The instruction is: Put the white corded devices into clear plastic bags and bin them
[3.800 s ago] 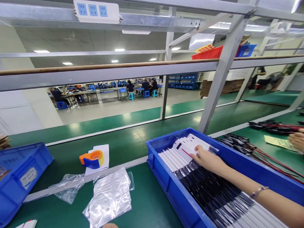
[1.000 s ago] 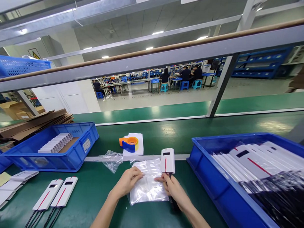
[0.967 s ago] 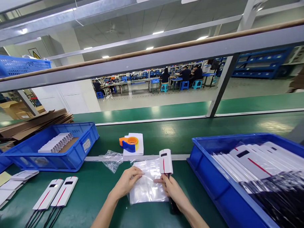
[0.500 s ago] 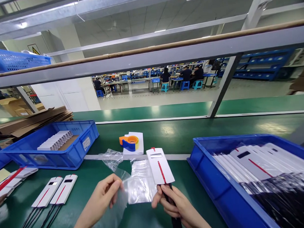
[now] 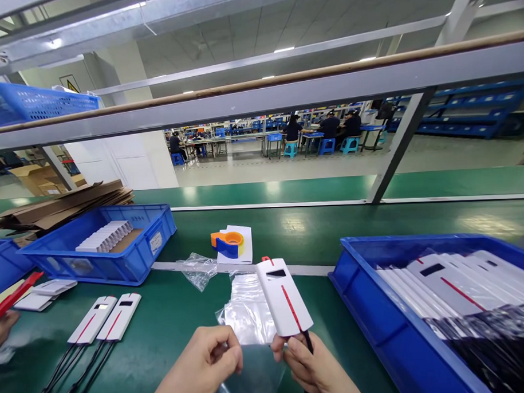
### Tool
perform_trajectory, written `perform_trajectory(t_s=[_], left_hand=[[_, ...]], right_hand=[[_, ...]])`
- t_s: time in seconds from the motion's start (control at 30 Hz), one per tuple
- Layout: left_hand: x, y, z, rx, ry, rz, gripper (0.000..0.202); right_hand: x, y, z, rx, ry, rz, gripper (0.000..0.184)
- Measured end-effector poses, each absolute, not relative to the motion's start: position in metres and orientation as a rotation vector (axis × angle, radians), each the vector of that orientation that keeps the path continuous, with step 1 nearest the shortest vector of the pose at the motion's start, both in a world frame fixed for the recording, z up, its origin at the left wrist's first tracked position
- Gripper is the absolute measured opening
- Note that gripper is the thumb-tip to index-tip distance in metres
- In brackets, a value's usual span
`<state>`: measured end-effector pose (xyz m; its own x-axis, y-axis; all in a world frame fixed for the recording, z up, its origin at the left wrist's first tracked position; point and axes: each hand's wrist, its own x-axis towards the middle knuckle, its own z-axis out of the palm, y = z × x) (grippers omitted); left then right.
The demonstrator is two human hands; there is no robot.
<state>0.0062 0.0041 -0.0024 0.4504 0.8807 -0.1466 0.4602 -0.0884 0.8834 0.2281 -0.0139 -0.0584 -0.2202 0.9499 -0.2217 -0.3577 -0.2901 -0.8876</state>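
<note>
My right hand (image 5: 313, 369) is closed on a white card with a red stripe (image 5: 284, 297) and a black cable below it, held tilted above the green table. My left hand (image 5: 210, 361) pinches the edge of a clear plastic bag (image 5: 259, 371) just left of the card. A stack of more clear bags (image 5: 246, 309) lies on the table behind both hands.
A blue bin (image 5: 369, 324) full of white cards and black cables stands at the right. Another blue bin (image 5: 137, 255) holds white pieces at the left. Two carded cables (image 5: 107, 319) lie front left. An orange-and-blue tape dispenser (image 5: 227, 243) sits beyond. Another person's hand (image 5: 2, 329) shows at far left.
Both hands lifted from the bag stack toward me. My left hand picked up one clear bag; my right hand raised the card and brought it beside the bag.
</note>
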Motion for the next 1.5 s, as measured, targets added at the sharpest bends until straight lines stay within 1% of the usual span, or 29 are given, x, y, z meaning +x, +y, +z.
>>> perform_trajectory(t_s=[0.2, 0.33, 0.47, 0.53, 0.67, 0.73, 0.87, 0.97, 1.13, 1.2, 1.33, 1.37, 1.47, 1.5], left_hand=[[0.008, 0.003, -0.003, 1.729, 1.139, 0.514, 0.024], [0.007, 0.005, -0.005, 1.726, 1.145, 0.506, 0.021], [0.006, 0.009, -0.013, 1.753, 1.181, 0.507, 0.023], [0.007, 0.009, -0.021, 1.803, 1.259, 0.608, 0.019], [0.02, -0.001, -0.043, 1.955, 1.45, 1.069, 0.014], [0.031, -0.007, -0.052, 1.974, 1.438, 1.165, 0.019], [0.045, -0.01, -0.061, 1.798, 1.282, 1.071, 0.023], [0.044, -0.007, -0.063, 1.656, 1.188, 0.991, 0.03], [0.035, -0.014, -0.065, 1.681, 1.182, 1.074, 0.039], [0.032, -0.018, -0.065, 1.745, 1.12, 1.075, 0.041], [0.022, -0.015, -0.061, 1.682, 1.196, 1.195, 0.034], [0.02, -0.012, -0.06, 1.639, 1.222, 1.179, 0.034], [0.014, 0.0, -0.056, 1.59, 1.126, 0.942, 0.052], [0.014, 0.003, -0.055, 1.582, 1.083, 0.873, 0.049]], right_hand=[[0.224, -0.017, -0.074, -1.094, -0.88, 1.617, 0.059], [0.218, -0.02, -0.082, -1.14, -0.886, 1.505, 0.048], [0.214, -0.021, -0.084, -1.22, -0.982, 1.425, 0.049], [0.212, -0.02, -0.087, -1.254, -0.985, 1.376, 0.05], [0.205, -0.018, -0.099, -1.275, -0.964, 1.292, 0.048], [0.201, -0.018, -0.107, -1.276, -0.973, 1.289, 0.048], [0.194, -0.022, -0.117, -1.262, -1.005, 1.308, 0.051], [0.194, -0.025, -0.113, -1.222, -0.977, 1.355, 0.053], [0.203, -0.021, -0.094, -1.124, -0.875, 1.392, 0.048], [0.205, -0.019, -0.09, -1.088, -0.876, 1.403, 0.05], [0.203, -0.021, -0.09, -1.046, -0.895, 1.483, 0.055], [0.202, -0.022, -0.091, -1.042, -0.897, 1.509, 0.056], [0.202, -0.025, -0.094, -1.024, -0.902, 1.56, 0.057], [0.204, -0.025, -0.094, -1.014, -0.915, 1.565, 0.057]])
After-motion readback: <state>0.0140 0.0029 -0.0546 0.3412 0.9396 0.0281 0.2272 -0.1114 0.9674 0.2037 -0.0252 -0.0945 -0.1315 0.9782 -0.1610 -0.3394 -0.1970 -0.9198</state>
